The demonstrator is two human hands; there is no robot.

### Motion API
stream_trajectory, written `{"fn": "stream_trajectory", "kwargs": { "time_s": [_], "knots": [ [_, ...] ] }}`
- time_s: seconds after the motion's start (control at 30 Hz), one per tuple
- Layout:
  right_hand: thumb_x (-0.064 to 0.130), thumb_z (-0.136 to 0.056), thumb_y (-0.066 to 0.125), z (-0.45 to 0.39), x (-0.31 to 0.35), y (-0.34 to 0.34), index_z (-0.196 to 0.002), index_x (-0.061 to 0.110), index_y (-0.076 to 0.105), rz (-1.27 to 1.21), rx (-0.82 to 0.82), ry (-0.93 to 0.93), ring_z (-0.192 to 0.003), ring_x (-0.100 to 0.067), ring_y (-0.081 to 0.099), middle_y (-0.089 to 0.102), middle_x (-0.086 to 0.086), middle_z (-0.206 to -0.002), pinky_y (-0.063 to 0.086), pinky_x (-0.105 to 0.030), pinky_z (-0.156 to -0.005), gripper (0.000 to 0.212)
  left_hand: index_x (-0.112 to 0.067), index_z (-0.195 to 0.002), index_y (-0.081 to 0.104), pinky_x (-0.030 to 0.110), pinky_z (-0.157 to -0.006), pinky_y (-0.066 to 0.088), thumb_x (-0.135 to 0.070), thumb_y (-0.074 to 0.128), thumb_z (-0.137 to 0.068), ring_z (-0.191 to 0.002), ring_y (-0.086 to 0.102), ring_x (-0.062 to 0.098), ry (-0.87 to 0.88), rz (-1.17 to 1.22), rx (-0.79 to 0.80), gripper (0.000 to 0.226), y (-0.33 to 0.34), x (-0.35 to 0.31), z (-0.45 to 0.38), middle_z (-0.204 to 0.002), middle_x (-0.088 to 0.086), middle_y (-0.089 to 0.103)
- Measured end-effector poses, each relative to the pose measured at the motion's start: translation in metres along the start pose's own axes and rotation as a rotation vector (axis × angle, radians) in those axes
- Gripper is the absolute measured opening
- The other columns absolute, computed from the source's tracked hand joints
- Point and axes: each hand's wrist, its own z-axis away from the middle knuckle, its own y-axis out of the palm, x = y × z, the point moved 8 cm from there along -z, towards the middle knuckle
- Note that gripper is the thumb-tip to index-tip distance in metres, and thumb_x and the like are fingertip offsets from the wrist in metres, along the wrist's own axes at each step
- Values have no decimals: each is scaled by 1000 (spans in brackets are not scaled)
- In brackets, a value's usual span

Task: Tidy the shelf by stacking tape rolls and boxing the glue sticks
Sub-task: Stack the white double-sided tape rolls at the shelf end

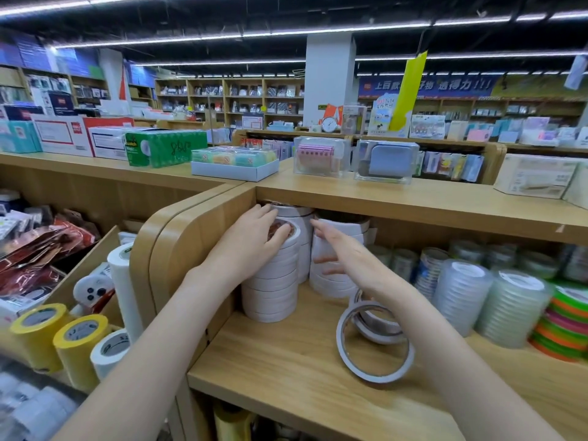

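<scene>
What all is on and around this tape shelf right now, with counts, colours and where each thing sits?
White tape roll stacks: at least three, white, shelf's back left.
Loose white tape rings: about three, leaning together, shelf's front middle.
Clear tape roll stacks: several, transparent, shelf's right.
Green and orange tape rolls: one stack, far right.
Yellow tape rolls: two, left bin.
Green cardboard box: one, upper counter.
Wooden shelf board: one, light wood.
Left hand: rests on the front white stack's top.
Right hand: fingers straight, at the neighbouring stack.
</scene>
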Motion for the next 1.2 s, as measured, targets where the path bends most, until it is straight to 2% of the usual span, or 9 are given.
{"fn": "stream_trajectory", "kwargs": {
  "time_s": [0.17, 0.33, 0.47, 0.57, 0.7, 0.83, 0.93, 1.1, 1.2],
  "knots": [
    [57, -87, 28, 43, -3, -41, -120, 37, 51, 122, -96, -77, -103, -3, 55, 56, 8, -122, 47, -27, -89, 44, -10, -135, 46, 28, -111, 17, -41, 38, -96, -134, 33, 19, 42, -17, -110, 51, 3, 4, 16, -142, 5, 44],
    [36, -86, 57, 76, -6, -65, -108, 29, 62, 605, -107, -176, -105, -1, 47, 54, 11, -118, 30, -13, -82, 24, -6, -117, 58, 33, -108, 28, -25, 41, -87, -123, 43, 26, 180, 31, -414, 39, 5, -30, 61, -129, 11, 52],
    [40, -84, 59, 78, -38, -58, -113, 27, 60, 638, 67, -82, -118, 2, 33, 38, 9, -133, 24, -12, -91, 32, -21, -124, 53, 25, -111, 20, -44, 48, -87, -135, 25, 17, 384, 217, -88, 44, 62, -62, 94, -144, 0, 33],
    [36, -86, 59, 76, -49, -56, -104, 27, 60, 628, 47, -72, -120, -3, 37, 38, 6, -133, 25, -14, -94, 20, -43, -140, 22, 27, -114, 18, -61, 58, -77, -140, 15, 10, 329, 285, 277, 75, 110, -64, 106, -154, -8, 11],
    [28, -90, 54, 73, -45, -54, -94, 30, 56, 610, -67, -103, -88, 1, 53, 55, 13, -95, 36, -15, -73, 5, -36, -137, 25, 20, -106, 32, -28, 69, -80, -126, 40, -1, 251, 523, 166, 73, 104, -61, 99, -139, -6, 44],
    [23, -93, 48, 72, -43, -55, -87, 29, 56, 576, -132, -83, -64, 4, 49, 55, 15, -69, 38, -12, -60, 12, -26, -135, 33, 10, -98, 36, -17, 67, -83, -115, 45, -8, 152, 580, 41, 63, 88, -55, 84, -131, -8, 49],
    [19, -94, 47, 72, -43, -58, -92, 25, 54, 523, -153, -75, -64, 1, 52, 58, 9, -74, 39, -8, -54, 10, -20, -144, 21, 10, -104, 30, -21, 71, -80, -123, 37, -7, 113, 625, 207, 82, 101, -61, 81, -140, -9, 38],
    [23, -92, 52, 76, -52, -68, -112, 24, 50, 392, -217, -60, -99, -5, 55, 57, 11, -105, 43, -20, -84, 21, -27, -147, 6, 7, -107, 13, -33, 77, -73, -131, 22, -5, 107, 528, 239, 103, 124, -72, 88, -140, -15, 24],
    [21, -93, 50, 82, -52, -77, -97, 22, 57, 311, -275, -61, -84, -7, 60, 64, 7, -92, 47, -13, -66, 8, -27, -143, 10, -1, -100, 12, -29, 78, -72, -127, 25, -6, 92, 558, 168, 97, 124, -75, 84, -135, -17, 25]
  ]
}}
